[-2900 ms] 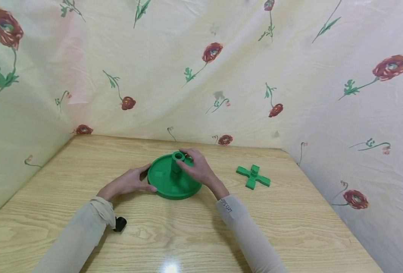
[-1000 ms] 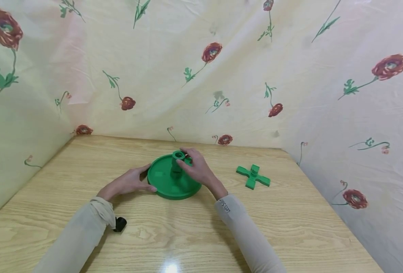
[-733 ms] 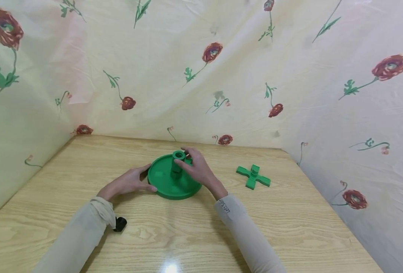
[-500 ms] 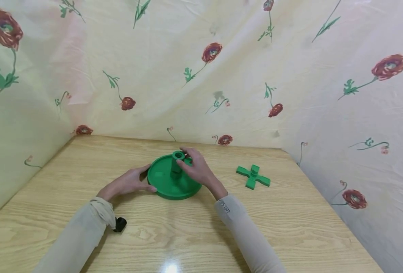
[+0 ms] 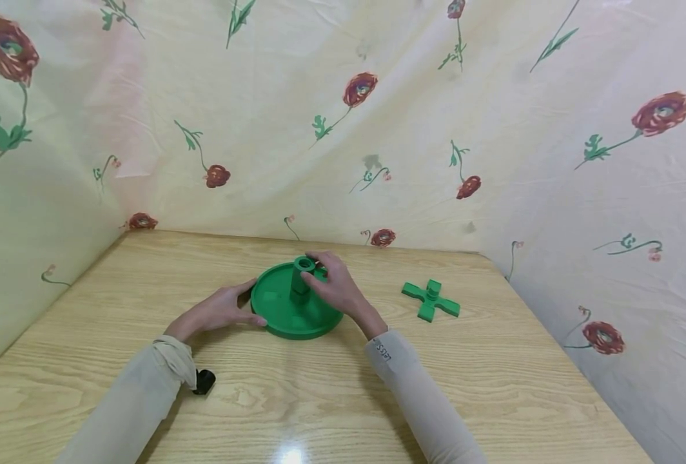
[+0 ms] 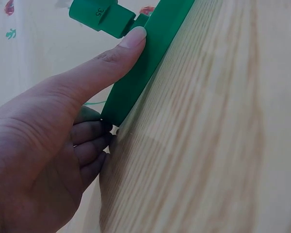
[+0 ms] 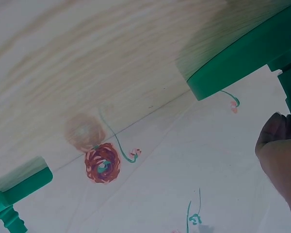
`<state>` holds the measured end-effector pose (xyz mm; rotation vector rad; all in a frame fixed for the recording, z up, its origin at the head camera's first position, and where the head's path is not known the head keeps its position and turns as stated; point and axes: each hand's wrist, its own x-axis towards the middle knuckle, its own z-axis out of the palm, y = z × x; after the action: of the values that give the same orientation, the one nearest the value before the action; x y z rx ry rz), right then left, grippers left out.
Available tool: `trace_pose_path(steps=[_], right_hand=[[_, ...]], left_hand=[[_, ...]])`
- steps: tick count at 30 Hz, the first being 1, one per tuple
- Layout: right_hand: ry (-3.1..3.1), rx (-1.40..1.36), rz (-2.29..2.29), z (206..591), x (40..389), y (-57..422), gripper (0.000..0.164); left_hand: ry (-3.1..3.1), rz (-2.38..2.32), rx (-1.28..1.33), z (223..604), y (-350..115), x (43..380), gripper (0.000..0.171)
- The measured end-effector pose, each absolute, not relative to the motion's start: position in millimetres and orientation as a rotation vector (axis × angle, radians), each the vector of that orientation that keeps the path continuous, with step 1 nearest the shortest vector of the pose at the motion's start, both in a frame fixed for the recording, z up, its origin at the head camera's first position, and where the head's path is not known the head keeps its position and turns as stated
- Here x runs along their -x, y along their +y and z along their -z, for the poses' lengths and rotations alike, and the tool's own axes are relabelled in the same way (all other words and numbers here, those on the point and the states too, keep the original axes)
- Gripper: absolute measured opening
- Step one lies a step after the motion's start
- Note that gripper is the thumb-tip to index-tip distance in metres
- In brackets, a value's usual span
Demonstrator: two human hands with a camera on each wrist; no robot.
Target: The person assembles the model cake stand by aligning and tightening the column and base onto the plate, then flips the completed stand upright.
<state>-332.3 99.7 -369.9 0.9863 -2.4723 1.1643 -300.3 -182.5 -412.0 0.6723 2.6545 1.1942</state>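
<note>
Barely anything has shifted this past second, so the work seems no further along: the tube (image 5: 298, 282) stands upright mid-way on the disc (image 5: 276, 314), which lies on the desk (image 5: 296, 399), the right hand's (image 5: 338, 287) grip pinching the tube, the left hand's (image 5: 218, 310) clasping the disc's left rim.

At the centre of the round green dish (image 5: 272, 314), the green column (image 5: 299, 282) is seen slightly turned by the right hand (image 5: 336, 285), its lower facets angled differently than before. The right sleeve's cuff (image 5: 394, 354) is shifted a touch nearer the dish than at first.
</note>
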Motion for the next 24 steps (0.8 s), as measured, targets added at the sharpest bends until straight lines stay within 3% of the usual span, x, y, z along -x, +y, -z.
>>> trace_pose_path(steps=[24], right_hand=[[-2.492,-0.961,-1.173,371.8,334.8,98.1,0.047]], left_hand=[[2.66,-1.189,-0.699,413.3,-182.7,300.7,0.109]])
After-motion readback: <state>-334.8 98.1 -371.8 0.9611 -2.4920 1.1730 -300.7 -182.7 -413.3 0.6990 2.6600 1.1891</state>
